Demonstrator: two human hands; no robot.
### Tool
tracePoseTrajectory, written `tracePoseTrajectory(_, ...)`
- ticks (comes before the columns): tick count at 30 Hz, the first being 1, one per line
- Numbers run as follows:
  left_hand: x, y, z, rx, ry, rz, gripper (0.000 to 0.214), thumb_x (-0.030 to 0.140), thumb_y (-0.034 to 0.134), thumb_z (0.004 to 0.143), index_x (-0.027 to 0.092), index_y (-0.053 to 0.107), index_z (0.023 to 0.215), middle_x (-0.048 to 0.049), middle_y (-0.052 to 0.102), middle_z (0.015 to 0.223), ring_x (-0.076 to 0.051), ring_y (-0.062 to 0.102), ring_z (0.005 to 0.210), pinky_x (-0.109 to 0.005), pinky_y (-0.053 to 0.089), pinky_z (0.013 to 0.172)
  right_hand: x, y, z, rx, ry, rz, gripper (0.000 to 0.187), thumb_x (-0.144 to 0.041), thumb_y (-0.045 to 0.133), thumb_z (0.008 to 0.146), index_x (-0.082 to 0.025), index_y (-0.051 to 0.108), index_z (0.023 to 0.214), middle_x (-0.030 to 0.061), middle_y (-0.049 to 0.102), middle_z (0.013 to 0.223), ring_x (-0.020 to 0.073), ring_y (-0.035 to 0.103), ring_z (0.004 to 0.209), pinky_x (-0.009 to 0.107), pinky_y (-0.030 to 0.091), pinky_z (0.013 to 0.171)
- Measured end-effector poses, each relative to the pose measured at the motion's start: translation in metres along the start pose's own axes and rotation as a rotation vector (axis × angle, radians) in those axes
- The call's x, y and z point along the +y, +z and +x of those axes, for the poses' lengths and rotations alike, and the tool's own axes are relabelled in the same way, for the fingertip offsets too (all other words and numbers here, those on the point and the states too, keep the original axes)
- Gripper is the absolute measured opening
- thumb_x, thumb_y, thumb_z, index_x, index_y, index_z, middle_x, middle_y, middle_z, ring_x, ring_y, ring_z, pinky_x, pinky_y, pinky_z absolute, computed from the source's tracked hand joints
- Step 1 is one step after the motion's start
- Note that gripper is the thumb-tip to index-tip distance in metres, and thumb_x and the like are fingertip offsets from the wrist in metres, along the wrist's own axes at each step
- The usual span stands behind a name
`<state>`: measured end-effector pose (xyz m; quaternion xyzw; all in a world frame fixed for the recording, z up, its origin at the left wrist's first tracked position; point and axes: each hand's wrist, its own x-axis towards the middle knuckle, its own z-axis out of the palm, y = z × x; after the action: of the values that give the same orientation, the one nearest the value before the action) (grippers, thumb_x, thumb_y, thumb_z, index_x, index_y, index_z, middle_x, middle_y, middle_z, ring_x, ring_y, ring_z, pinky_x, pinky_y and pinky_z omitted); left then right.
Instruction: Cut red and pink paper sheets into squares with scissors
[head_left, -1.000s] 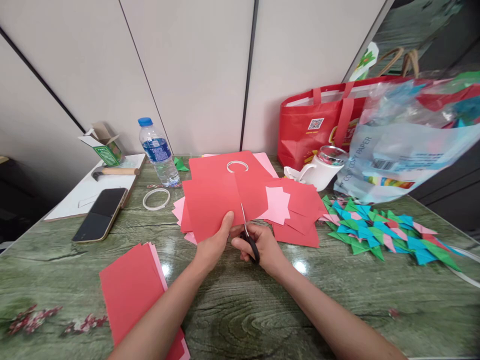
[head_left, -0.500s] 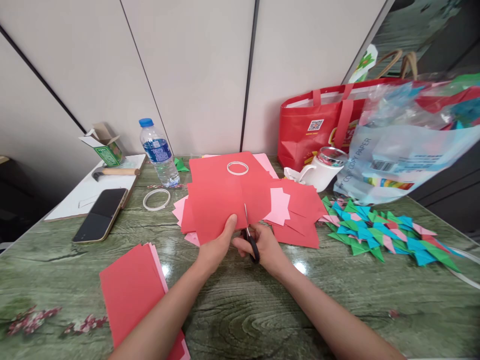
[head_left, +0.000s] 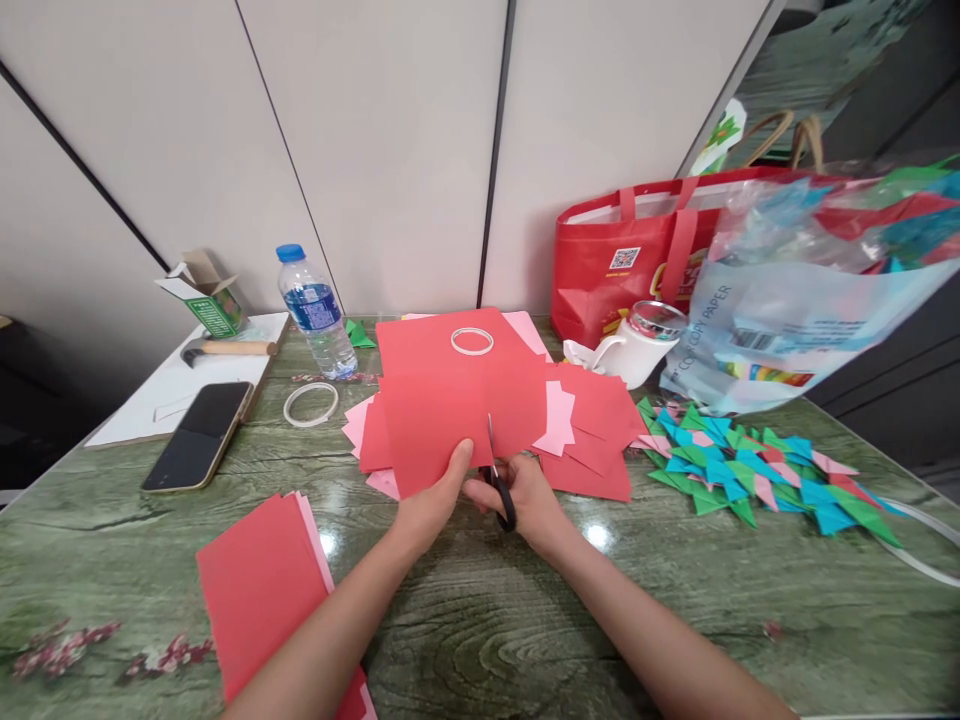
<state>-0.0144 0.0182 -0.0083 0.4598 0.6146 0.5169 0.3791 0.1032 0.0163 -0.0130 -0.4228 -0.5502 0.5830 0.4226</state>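
Observation:
A red sheet of paper (head_left: 435, 425) is held up at its lower edge by my left hand (head_left: 435, 500), thumb on top and the fingers hidden beneath. My right hand (head_left: 521, 495) is closed round the black handles of a pair of scissors (head_left: 504, 500). The scissors' blade points away from me and lies at a cut in the sheet, right of my left thumb. Under and behind the sheet are more red papers (head_left: 592, 470) and pink pieces (head_left: 559, 420). A narrow white tape roll (head_left: 472, 341) rests on the red paper at the back.
On the left are a red and pink paper stack (head_left: 262, 590), a phone (head_left: 199, 437), a hammer (head_left: 229, 348), a small box (head_left: 214, 305), another tape roll (head_left: 311, 404) and a bottle (head_left: 316, 315). Folded paper pieces (head_left: 750, 460), a mug (head_left: 637, 345), a red bag (head_left: 592, 270) and a plastic bag (head_left: 795, 320) are on the right.
My hands stay in nearly the same place on the sheet and scissors. The sheet's near part has tilted slightly, and the whole view has shifted a little.

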Motion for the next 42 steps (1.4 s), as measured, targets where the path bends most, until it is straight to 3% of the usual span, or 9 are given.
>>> tracePoseTrajectory(9,0.008,-0.002,-0.002,-0.092,-0.002,0.059,0.028,0.042,0.052,0.071,0.019,0.06,0.084,-0.0056,0.064,0.093,-0.017,0.056,0.093,-0.029,0.04,0.089,0.004,-0.001,0.001,0.015,0.042,-0.015,0.027,-0.039,0.064,0.061,-0.016,0.051,0.064,-0.005,0.046,0.045,0.0085,0.043,0.041,0.019,0.034,0.04)
tracePoseTrajectory(21,0.008,-0.001,-0.002,-0.023,0.037,0.059,0.03,0.04,0.057,0.067,0.02,0.057,0.09,-0.0064,0.061,0.099,-0.019,0.056,0.093,-0.03,0.039,0.089,0.006,0.0,0.001,0.016,0.095,0.027,0.027,-0.037,0.066,0.058,-0.016,0.049,0.057,-0.0049,0.048,0.042,0.0078,0.042,0.036,0.019,0.033,0.037)
tracePoseTrajectory(29,-0.001,0.002,-0.004,-0.091,0.024,0.036,0.023,0.044,0.056,0.067,0.022,0.058,0.066,-0.0037,0.062,0.066,-0.019,0.058,0.077,-0.031,0.045,0.08,0.008,-0.005,0.004,0.021,0.046,0.012,0.026,-0.037,0.066,0.058,-0.014,0.056,0.065,-0.0025,0.051,0.048,0.0108,0.046,0.045,0.022,0.037,0.046)
tracePoseTrajectory(37,0.001,0.002,-0.004,-0.086,0.053,0.026,0.021,0.042,0.055,0.069,0.021,0.056,0.069,-0.0037,0.063,0.075,-0.017,0.058,0.076,-0.031,0.043,0.081,0.006,-0.006,0.002,0.018,0.03,0.009,0.025,-0.038,0.065,0.059,-0.014,0.057,0.063,-0.003,0.048,0.049,0.0097,0.043,0.045,0.021,0.035,0.045)
tracePoseTrajectory(42,0.003,0.003,-0.005,-0.049,0.056,0.024,0.025,0.039,0.056,0.068,0.019,0.055,0.083,-0.0068,0.062,0.091,-0.018,0.057,0.086,-0.033,0.041,0.087,0.004,-0.005,0.002,0.016,0.021,-0.019,0.028,-0.04,0.063,0.061,-0.016,0.05,0.055,-0.0037,0.045,0.046,0.0085,0.04,0.043,0.02,0.033,0.043)
